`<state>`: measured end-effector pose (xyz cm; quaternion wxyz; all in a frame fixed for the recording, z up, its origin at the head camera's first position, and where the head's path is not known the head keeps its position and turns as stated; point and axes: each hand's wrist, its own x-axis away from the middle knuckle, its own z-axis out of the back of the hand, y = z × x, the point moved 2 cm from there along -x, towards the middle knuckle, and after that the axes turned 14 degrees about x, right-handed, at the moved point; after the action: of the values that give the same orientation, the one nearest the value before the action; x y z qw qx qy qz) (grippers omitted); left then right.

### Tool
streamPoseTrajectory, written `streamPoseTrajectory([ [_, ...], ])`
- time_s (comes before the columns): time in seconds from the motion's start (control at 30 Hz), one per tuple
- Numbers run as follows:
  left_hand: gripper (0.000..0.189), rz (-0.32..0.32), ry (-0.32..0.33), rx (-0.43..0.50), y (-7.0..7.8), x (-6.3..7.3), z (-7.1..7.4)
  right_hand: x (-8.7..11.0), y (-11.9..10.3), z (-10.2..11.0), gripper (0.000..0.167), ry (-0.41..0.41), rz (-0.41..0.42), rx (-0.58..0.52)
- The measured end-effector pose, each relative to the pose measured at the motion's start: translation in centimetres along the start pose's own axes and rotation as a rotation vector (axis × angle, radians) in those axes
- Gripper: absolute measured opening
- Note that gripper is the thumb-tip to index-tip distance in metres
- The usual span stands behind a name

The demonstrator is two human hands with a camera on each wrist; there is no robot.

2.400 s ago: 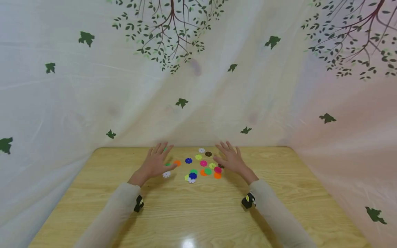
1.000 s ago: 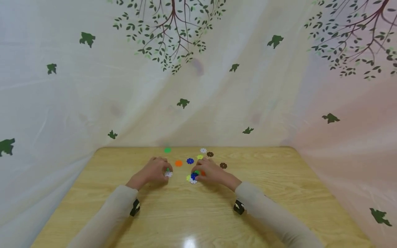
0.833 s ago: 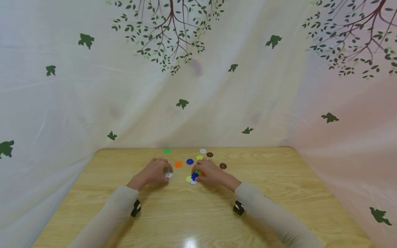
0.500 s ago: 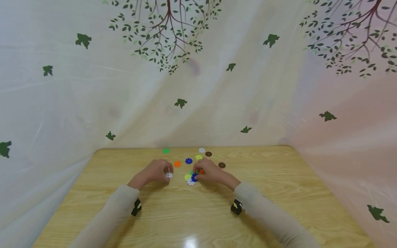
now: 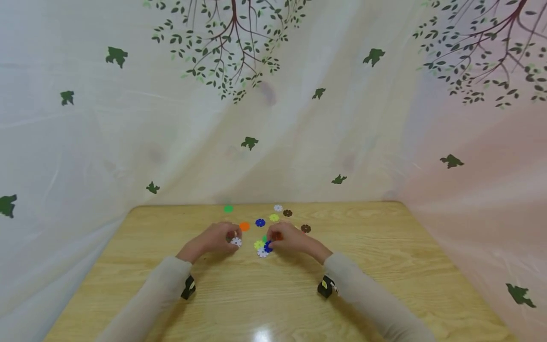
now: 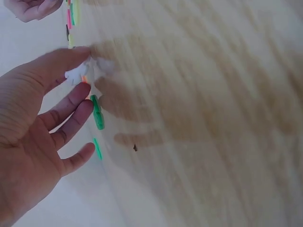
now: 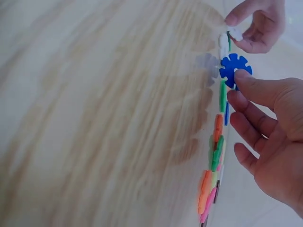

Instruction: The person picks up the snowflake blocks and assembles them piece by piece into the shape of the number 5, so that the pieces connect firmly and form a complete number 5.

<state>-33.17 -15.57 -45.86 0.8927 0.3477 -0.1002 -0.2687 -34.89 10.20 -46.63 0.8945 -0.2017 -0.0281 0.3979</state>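
Note:
Between the thumb and fingers of my left hand (image 5: 213,240) is a white flower-shaped plastic disc (image 5: 236,242), tilted up; in the left wrist view this white disc (image 6: 75,74) is partly hidden by the fingers. My right hand (image 5: 291,237) pinches a blue notched disc (image 7: 229,66) at its edge, tipped upright in the right wrist view. Under and beside that hand lie a yellow disc (image 5: 258,244), another white disc (image 5: 262,253) and a green disc (image 5: 264,238). The right hand covers some further discs.
More discs lie farther back: an orange disc (image 5: 244,226), a second blue disc (image 5: 260,222), a yellow one, a white one and brown ones. A green disc (image 5: 228,208) lies near the back edge of the wooden table (image 5: 256,304). A printed cloth (image 5: 192,142) hangs behind.
Both hands, spread above the discs at first, have come down and curled their fingers. The blue disc has been tipped up off the small pile; the white disc has shifted slightly right with the left hand.

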Motion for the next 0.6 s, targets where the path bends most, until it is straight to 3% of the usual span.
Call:
streamPoseTrajectory([
  [0.17, 0.009, -0.050, 0.011, 0.069, -0.2, 0.1, 0.1, -0.1, 0.3, 0.3, 0.004, -0.012, -0.046, -0.091],
  [0.37, 0.007, -0.096, 0.090, 0.134, -0.4, -0.1, 0.3, 0.0, 0.5, 1.1, 0.007, 0.048, -0.063, -0.117],
  [0.6, 0.009, -0.154, 0.189, 0.341, -0.2, -0.2, -0.1, 0.1, 1.2, 1.1, 0.017, 0.116, -0.091, -0.167],
])
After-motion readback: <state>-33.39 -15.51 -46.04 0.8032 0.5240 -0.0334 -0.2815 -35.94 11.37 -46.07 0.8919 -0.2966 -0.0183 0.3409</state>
